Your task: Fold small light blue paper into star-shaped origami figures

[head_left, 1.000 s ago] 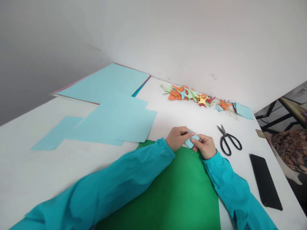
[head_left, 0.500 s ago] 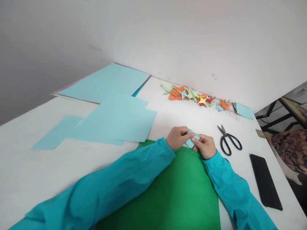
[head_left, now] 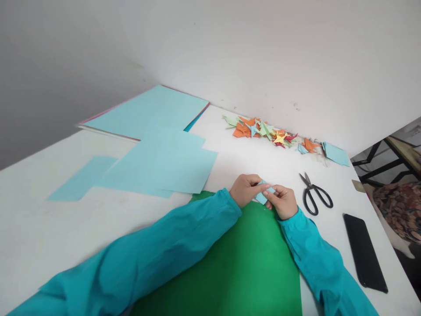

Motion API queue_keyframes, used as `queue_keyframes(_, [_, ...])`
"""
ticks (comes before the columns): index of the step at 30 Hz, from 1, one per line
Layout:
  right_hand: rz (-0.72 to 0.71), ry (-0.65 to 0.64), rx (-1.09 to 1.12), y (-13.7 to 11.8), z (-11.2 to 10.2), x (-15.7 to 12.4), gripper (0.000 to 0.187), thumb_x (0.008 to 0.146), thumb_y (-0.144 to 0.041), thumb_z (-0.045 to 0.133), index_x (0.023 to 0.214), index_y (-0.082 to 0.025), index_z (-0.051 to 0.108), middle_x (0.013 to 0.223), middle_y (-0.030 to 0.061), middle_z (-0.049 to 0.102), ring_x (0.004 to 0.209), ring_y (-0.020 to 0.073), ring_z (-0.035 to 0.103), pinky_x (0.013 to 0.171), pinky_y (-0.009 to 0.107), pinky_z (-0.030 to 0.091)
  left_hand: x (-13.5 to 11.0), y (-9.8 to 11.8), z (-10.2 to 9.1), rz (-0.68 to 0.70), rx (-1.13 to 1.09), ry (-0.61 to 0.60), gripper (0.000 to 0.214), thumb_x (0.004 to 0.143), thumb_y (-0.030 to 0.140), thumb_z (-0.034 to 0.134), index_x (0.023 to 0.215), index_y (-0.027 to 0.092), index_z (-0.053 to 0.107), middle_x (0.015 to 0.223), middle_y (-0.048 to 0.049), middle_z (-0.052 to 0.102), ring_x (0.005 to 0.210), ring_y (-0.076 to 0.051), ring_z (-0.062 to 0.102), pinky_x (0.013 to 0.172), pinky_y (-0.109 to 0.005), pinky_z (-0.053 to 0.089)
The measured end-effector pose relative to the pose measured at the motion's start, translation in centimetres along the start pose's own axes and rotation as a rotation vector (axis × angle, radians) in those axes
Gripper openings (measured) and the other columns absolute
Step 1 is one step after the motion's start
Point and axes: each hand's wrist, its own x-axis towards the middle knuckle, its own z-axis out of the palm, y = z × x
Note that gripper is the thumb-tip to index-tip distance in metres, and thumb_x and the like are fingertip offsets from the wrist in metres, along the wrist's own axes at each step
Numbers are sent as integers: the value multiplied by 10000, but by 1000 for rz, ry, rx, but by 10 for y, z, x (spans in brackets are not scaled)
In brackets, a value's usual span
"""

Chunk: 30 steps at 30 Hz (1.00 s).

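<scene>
A small folded piece of light blue paper (head_left: 262, 199) is pinched between both hands, just above the far edge of a green sheet (head_left: 250, 259). My left hand (head_left: 245, 189) grips its left side with thumb and fingers. From the right, my right hand (head_left: 283, 201) pinches the other side, the thumb lying on top. The fingers cover part of the folds. Black-handled scissors (head_left: 312, 193) lie to the right of my right hand, with the blades parted.
Large light blue sheets (head_left: 161, 162) overlap on the left, before a stack of paper (head_left: 151, 109). Colourful folded paper figures (head_left: 259, 129) line the wall. Small blue squares (head_left: 336, 154) lie at the far right, a black phone (head_left: 365, 252) by the right edge.
The view has shifted slightly, so things on the table appear a little farther right. Both hands keep hold of the paper in almost the same pose.
</scene>
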Motion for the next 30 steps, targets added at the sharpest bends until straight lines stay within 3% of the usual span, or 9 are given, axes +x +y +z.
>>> queue_keyframes(14, [-6,8,-12,-5,2,-3,242,632,-378,681,599,-155,591,359,-32,537,293,75,438,328,183,364,0,4,-1,-50,-88,-6,355,722,380,547,489,114,513,497,26,427,496,-69,394,467,-208,323])
queue_keyframes(19, [-22,64,-17,-5,4,-4,276,619,-415,678,589,-157,584,342,-33,525,278,73,425,314,180,357,0,3,-1,-57,-106,-31,311,655,383,616,526,108,550,499,18,467,491,-76,410,464,-210,337])
queue_keyframes(30, [12,22,-2,-5,2,-4,242,614,-372,687,582,-158,579,341,-40,526,275,74,435,314,177,346,-1,3,-1,-65,-82,-30,273,655,343,612,527,105,570,494,19,476,478,-73,417,459,-210,336])
